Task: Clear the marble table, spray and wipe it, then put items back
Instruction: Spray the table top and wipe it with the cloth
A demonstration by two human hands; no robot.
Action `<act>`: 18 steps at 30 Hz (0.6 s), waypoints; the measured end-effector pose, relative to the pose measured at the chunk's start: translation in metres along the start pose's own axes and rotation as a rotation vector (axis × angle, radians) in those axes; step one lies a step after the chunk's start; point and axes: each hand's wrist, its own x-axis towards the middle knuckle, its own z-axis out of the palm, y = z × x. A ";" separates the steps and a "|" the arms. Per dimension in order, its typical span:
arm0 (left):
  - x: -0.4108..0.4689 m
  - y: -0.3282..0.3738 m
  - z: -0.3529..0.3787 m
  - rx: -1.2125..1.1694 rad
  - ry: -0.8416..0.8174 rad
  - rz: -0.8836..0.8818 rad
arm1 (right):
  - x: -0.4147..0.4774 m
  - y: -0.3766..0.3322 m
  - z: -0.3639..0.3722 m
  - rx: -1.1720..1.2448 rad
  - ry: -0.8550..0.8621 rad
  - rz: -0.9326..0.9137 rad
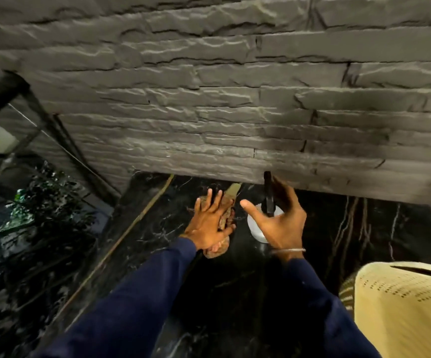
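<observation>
The black marble table [235, 293] with white veins fills the lower middle of the head view. My left hand [210, 223] lies flat with fingers spread on a crumpled brown cloth [218, 248], pressing it on the marble. Just to its right stands a spray bottle [255, 227] with a white body and a black trigger head. My right hand [280, 222] is beside the bottle's neck, with the thumb stretched out to the left and the fingers behind the black head, not closed on it.
A grey stone wall [235, 99] rises right behind the table. A cream woven object [403, 311] sits at the lower right. Dark leafy plants [41, 202] and a glass panel are off the table's left edge.
</observation>
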 end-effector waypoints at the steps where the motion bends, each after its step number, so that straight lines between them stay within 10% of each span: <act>1: 0.002 -0.002 0.004 -0.003 0.011 0.012 | -0.002 0.003 0.001 -0.048 -0.028 0.004; 11: -0.019 -0.008 0.023 -0.101 0.319 0.136 | 0.018 0.012 0.024 -0.144 -0.071 -0.134; 18: -0.033 0.003 -0.003 -0.182 0.312 -0.007 | -0.025 -0.037 0.031 -0.219 -0.419 -0.103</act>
